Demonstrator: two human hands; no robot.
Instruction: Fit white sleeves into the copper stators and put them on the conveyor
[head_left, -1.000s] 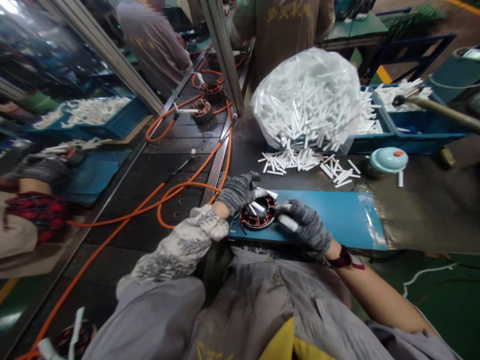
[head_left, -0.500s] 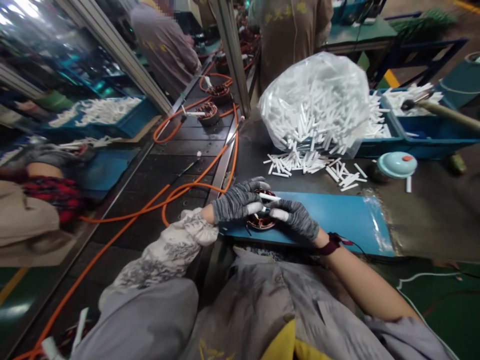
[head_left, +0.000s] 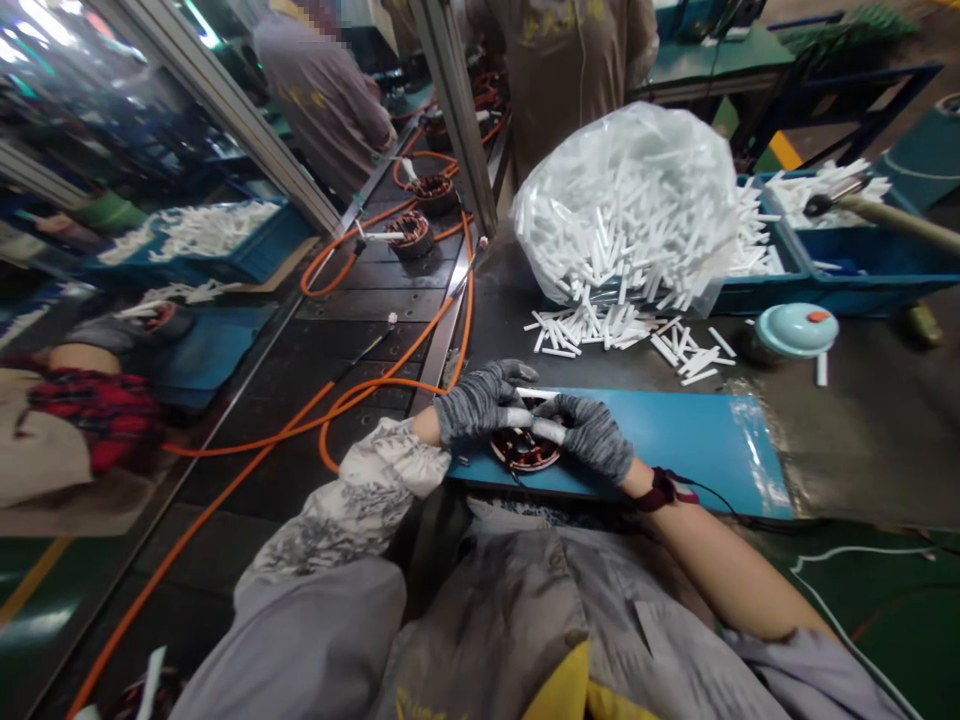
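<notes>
A round copper-wound coil ring rests on the blue mat in front of me. My left hand, in a grey glove with white fingertips, is over the ring's left side, its fingers bent inward. From the right, my gloved right hand meets it above the ring, its fingertips pinched together. Between the hands, a white tube lies across the ring's far side. What the fingertips pinch is too small to make out.
White tubes lie loose beyond the mat, below a full plastic bag. A light blue lidded container stands at right. Orange hoses cross the left conveyor. A co-worker's gloved hand is at far left.
The ring shows more of its near side, slightly lower in view. My left hand has shifted a little right, and my fingertips have come closer together over the ring.
</notes>
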